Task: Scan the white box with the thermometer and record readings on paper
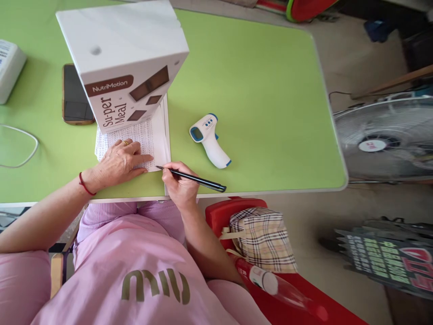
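My right hand (181, 184) grips a black pen (203, 181) near its tip, which points at the lower right part of a handwritten sheet of paper (158, 144). Flat on the left side of that sheet rests my left hand (122, 161), fingers spread; a ring and a red cord bracelet show on it. Behind the hands a white NutriMotion box (125, 58) stands on the upper part of the papers and hides it. To the right of the sheet lies a white and blue infrared thermometer (210, 140).
A phone (76, 97) lies partly behind the box on the green table (264, 104). At the left are a white box (9, 67) and a white cable (34, 144). A red chair (219, 214) holds a plaid bag (262, 239) and a plastic bottle (277, 286). A fan (382, 140) stands at right.
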A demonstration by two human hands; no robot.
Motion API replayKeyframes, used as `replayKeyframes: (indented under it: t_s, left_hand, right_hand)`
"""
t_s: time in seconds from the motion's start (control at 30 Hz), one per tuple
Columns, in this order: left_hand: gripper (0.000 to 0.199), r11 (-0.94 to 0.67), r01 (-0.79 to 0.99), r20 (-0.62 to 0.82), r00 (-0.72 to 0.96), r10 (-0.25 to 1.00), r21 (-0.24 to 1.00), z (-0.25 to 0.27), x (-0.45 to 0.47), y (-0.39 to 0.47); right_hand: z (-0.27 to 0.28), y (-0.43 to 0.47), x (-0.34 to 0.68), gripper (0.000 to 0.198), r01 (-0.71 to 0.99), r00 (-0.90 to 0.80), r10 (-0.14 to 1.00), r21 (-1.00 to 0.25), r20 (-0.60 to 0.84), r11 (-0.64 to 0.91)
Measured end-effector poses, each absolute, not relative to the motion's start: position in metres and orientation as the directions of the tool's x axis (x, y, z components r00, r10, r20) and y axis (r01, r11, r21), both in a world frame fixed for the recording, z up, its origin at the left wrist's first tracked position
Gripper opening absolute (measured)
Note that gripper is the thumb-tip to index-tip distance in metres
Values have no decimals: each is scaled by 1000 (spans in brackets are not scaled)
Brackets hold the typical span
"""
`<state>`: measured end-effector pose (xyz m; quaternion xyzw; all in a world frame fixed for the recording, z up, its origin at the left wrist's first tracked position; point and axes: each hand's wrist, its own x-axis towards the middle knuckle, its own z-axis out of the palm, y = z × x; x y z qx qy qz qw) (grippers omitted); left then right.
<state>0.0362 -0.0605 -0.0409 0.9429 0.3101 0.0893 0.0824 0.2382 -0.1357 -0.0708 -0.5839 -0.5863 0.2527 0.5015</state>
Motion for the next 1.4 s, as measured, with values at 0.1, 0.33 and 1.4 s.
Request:
replayKeyframes:
  t_s: [0.1, 0.33, 1.4]
  left_hand:
    - [33, -796, 571, 115, 793, 598, 199, -41, 36, -60]
    - [31, -805, 567, 131, 797, 590, 176, -42, 37, -60]
    - [60, -481, 639, 686, -102, 720, 600, -21, 3, -38]
  right_hand:
    - [-70, -136, 238, 9, 420, 177, 944, -889, 278, 184]
    - [-68, -134, 238, 8, 454, 137, 933, -858, 333, 240]
    - [-81, -66, 296, 43, 843, -253, 864, -340, 435, 417]
